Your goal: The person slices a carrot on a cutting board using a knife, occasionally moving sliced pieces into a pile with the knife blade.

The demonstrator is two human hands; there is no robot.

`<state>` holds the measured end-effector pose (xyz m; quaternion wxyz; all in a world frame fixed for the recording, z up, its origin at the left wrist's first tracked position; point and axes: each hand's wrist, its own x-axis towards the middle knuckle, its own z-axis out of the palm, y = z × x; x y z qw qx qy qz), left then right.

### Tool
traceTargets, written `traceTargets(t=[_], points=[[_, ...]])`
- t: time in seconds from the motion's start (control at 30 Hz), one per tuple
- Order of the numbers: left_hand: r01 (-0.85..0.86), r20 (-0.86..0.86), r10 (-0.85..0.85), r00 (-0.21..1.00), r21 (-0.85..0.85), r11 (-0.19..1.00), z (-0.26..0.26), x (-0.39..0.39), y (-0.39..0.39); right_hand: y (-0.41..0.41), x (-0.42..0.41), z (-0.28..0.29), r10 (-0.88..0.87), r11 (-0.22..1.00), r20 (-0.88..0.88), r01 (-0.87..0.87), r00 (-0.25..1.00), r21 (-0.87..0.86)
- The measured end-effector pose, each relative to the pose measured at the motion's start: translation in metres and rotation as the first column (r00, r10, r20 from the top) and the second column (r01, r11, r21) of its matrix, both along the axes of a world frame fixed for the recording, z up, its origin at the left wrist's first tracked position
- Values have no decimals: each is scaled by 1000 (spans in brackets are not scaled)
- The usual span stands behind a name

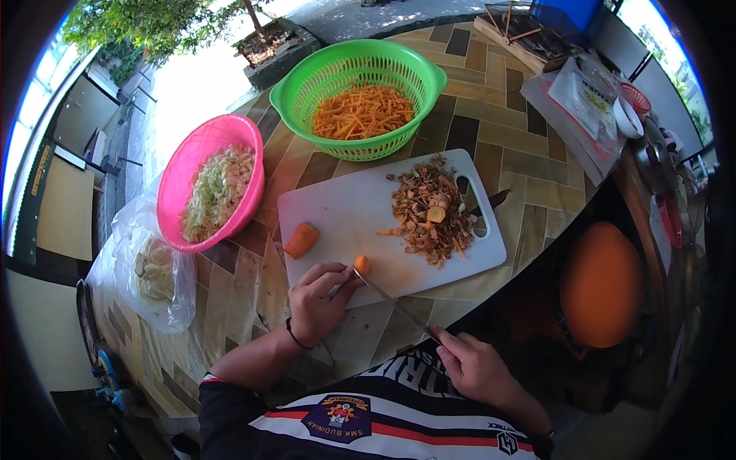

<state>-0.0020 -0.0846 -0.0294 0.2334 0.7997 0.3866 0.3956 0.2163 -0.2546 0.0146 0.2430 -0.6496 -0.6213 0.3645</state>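
My left hand point(319, 299), with a dark band at the wrist, holds a small carrot piece point(363, 265) at the near edge of a white plastic cutting board point(339, 201). My right hand point(474, 365) grips the handle of a kitchen knife point(397, 305), whose blade tip meets the carrot piece by my left fingertips. A larger carrot chunk point(301, 240) lies at the board's left. A heap of brown carrot peelings point(428, 215), with a carrot slice on top, covers part of the right side. Beyond the board stands a green plastic colander point(368, 150) with carrot strips point(363, 112).
A pink plastic basket point(260, 167) of chopped pale green vegetable tilts at the left, beside a clear plastic bag point(155, 276) holding pale leaves. Plastic bags point(586, 109), a white bowl point(628, 118) and a wooden-framed mesh box point(517, 40) lie far right. The wood-patterned table point(529, 138) has a curved edge.
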Motion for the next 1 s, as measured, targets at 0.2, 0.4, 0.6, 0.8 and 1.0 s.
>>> traceTargets(t=[0.2,0.4,0.6,0.8,1.0], points=[[7,41,-5,999,-53,999,-2,3,1,-8,-3,3,8,1000,192,-9,981,4],[36,36,-34,999,-61,997,-2,5,2,-9,1,13,10,997,360,-36,933,66],[63,31,-63,998,-13,998,-3,6,4,-5,0,14,13,996,386,-48,923,79],[71,18,-71,997,11,997,-3,7,3,-3,0,14,26,995,419,-64,907,78],[71,-28,-70,997,19,997,0,5,2,3,-2,14,49,991,475,-103,879,87]])
